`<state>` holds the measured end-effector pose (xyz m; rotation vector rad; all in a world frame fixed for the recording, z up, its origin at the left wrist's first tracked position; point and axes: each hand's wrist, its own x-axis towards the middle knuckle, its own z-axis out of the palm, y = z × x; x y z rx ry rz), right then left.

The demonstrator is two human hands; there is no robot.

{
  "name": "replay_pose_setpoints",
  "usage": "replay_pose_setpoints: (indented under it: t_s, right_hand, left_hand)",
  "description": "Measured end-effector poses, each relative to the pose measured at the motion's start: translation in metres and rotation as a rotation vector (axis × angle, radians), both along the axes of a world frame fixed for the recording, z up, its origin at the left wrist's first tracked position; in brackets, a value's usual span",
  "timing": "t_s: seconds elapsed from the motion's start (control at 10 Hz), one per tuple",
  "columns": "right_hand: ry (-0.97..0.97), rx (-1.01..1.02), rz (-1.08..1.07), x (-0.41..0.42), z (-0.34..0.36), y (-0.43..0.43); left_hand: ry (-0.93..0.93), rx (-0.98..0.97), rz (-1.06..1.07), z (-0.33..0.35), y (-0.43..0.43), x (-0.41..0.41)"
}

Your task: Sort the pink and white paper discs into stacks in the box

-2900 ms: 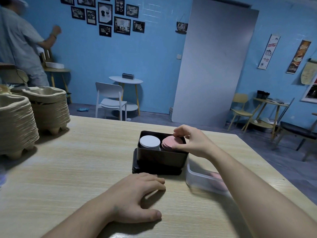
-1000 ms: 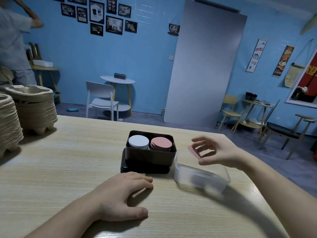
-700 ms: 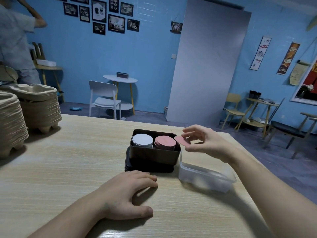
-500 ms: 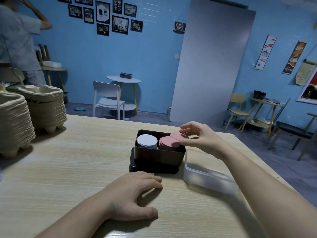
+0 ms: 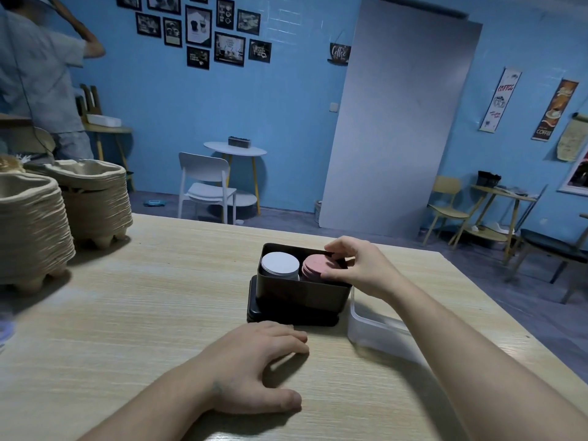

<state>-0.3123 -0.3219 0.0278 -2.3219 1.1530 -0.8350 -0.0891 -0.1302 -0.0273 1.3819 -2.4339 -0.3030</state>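
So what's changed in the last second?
The right hand carried a pink disc left from above the tub onto the pink stack in the box. It still pinches the disc at the stack's right edge. The left hand has stayed resting on the table. The white stack, box and tub are unmoved.

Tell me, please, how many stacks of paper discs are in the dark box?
2. The white stack sits in the left half of the box; the pink stack sits in the right half, pinched by the right hand, which may hide more.
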Motion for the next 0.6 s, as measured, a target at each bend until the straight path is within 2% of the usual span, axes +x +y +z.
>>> replay_pose_setpoints:
  t_s: [0.2, 0.5, 0.6]
  right_hand:
    - [0.029, -0.013, 0.005, 0.001, 0.000, 0.000]
    - [0.193, -0.075, 0.023, 0.002, 0.010, 0.010]
    - [0.065, -0.116, -0.022, 0.000, 0.010, 0.014]
  left_hand:
    - [-0.021, 0.007, 0.005, 0.001, 0.000, -0.001]
    - [-0.014, 0.014, 0.017, -0.001, 0.001, 0.000]
    - [-0.005, 0.028, 0.020, 0.003, 0.004, 0.000]
